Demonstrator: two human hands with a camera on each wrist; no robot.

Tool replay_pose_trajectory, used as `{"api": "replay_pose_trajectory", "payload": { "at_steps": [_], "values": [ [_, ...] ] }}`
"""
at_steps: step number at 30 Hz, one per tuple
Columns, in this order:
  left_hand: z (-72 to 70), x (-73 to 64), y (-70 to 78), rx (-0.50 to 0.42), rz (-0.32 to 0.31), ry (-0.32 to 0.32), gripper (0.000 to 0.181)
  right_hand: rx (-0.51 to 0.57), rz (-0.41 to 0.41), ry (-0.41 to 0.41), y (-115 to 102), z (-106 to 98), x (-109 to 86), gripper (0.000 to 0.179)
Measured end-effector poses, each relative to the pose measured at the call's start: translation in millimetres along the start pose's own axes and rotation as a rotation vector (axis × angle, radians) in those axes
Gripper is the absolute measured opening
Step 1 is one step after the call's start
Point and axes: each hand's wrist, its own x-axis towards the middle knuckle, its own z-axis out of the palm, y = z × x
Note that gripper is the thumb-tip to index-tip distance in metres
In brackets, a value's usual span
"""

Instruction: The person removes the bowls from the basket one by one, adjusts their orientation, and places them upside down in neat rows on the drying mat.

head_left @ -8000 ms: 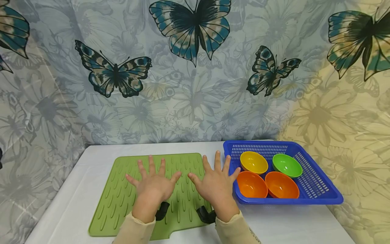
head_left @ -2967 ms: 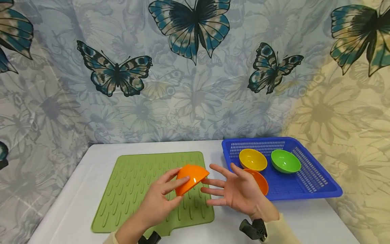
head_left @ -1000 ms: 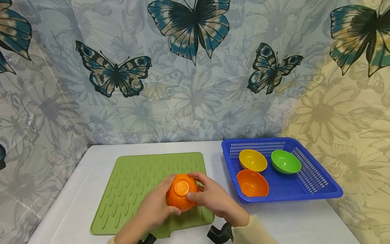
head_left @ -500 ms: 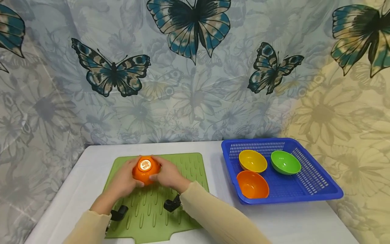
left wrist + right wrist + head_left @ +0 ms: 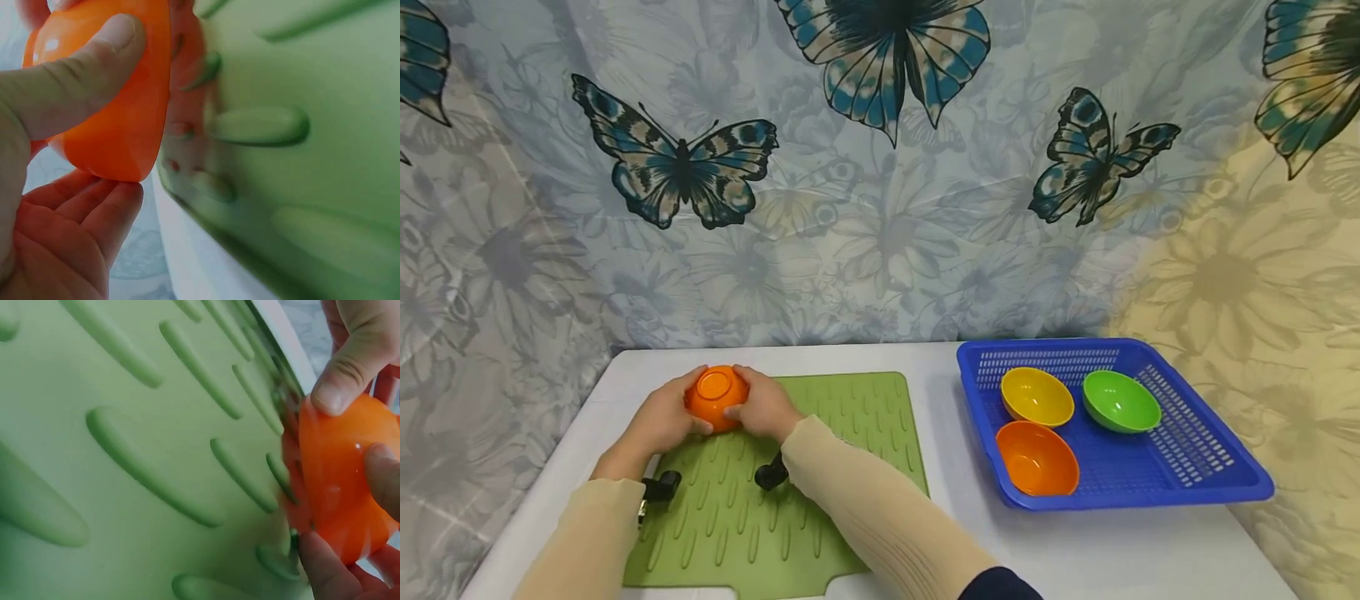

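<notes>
An orange bowl [image 5: 717,398] is upside down, its foot ring facing up, at the far left corner of a green ridged mat [image 5: 842,417]. My left hand [image 5: 662,415] grips it from the left, thumb on the near side. From the right my right hand [image 5: 767,405] holds the same bowl. In the left wrist view the bowl [image 5: 119,119] has its rim close to the mat [image 5: 262,187]; whether it touches I cannot tell. The right wrist view shows fingers of both hands around the bowl [image 5: 344,481].
A blue perforated basket [image 5: 1195,496] stands on the right of the white table [image 5: 940,383]. In it are a yellow bowl [image 5: 1037,396], a green bowl [image 5: 1122,402] and another orange bowl [image 5: 1037,458]. A butterfly-patterned cloth [image 5: 895,250] hangs behind the table.
One orange bowl has left the basket. The left hand held it over the mat, then both hands gripped it upside down and carried it to the mat's far left corner.
</notes>
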Motion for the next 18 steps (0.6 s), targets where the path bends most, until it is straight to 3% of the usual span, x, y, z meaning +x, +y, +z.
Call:
{"api": "replay_pose_trajectory", "payload": {
  "at_steps": [11, 18],
  "values": [
    [7.9, -1.2, -14.2, -0.019, 0.0, -0.047, 0.101, -0.122, 0.028, -0.05, -2.5, 7.1, 5.1, 0.067],
    [9.8, 3.4, -17.6, -0.027, 0.013, -0.028, 0.1, -0.138, 0.053, -0.038, -4.2, 9.1, 8.7, 0.065]
  ]
}}
